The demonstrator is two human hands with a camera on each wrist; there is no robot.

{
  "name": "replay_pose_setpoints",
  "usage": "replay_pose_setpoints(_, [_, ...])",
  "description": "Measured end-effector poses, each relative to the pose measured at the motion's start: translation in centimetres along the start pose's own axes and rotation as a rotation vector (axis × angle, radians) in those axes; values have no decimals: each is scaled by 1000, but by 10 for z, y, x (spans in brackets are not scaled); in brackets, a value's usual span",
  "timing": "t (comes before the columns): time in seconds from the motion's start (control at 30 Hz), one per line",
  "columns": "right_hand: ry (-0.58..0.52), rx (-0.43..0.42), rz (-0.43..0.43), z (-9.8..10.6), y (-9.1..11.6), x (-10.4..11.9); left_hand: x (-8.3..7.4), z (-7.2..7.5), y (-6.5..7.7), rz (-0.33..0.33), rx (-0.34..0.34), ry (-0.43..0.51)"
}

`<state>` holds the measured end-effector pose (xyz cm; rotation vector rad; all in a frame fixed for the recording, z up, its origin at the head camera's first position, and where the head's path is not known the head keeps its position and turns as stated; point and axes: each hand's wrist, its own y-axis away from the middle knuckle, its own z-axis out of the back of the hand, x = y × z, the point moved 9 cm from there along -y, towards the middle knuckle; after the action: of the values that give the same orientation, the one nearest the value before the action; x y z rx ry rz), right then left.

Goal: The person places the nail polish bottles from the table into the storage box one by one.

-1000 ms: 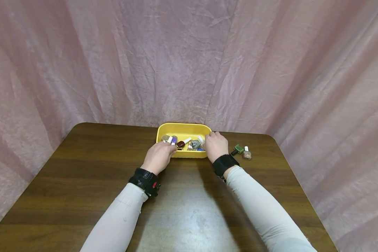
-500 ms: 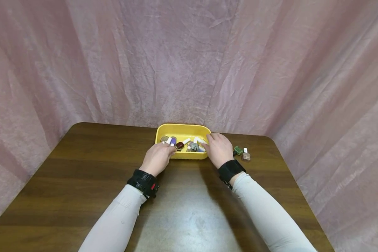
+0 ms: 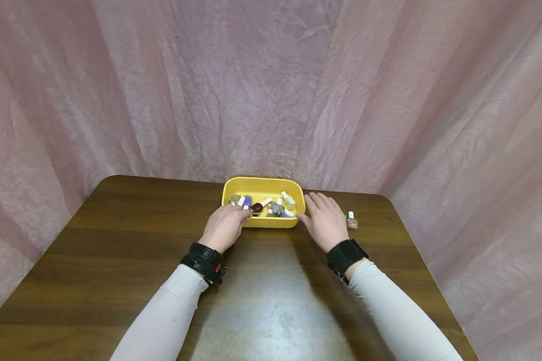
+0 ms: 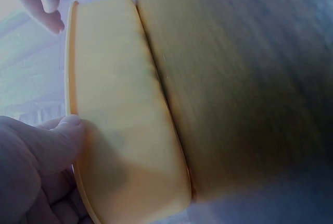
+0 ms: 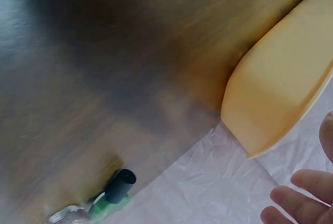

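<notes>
My left hand (image 3: 226, 224) grips the near left rim of a yellow plastic bin (image 3: 271, 222). In the left wrist view its thumb (image 4: 73, 130) lies on the outer wall, with the other fingers behind the rim. Several nail polish bottles lie in the bin, among them a dark red one (image 3: 257, 207), a purple one (image 3: 247, 201), a grey glittery one (image 3: 278, 210) and a pale yellowish one (image 3: 290, 202). At the bin's right end, my right hand (image 3: 326, 220) is spread with fingers extended, holding nothing.
A glittery brown nail polish bottle (image 3: 352, 222) with a white cap stands right of my right hand. Beside it lies a green bottle (image 5: 111, 206) with a black cap, mostly hidden in the head view. Pink curtain (image 3: 271, 90) hangs behind the wooden table (image 3: 153, 225).
My right hand has released the pale nail polish bottle in the bin and moved right, its fingers straightening, now covering most of the green bottle. The left hand stays on the rim.
</notes>
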<state>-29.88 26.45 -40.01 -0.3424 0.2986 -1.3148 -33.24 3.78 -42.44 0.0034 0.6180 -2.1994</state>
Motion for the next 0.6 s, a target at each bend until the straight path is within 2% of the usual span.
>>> replay_pose_setpoints(0.17, [-2, 32, -17, 1, 9, -7, 2, -2, -1, 11, 17, 3])
replay_pose_setpoints(0.33, [-4, 27, -14, 5, 19, -10, 3, -4, -3, 26, 40, 9])
replay_pose_setpoints(0.6, [-6, -2, -27, 8, 33, -21, 2, -4, -1, 14, 29, 5])
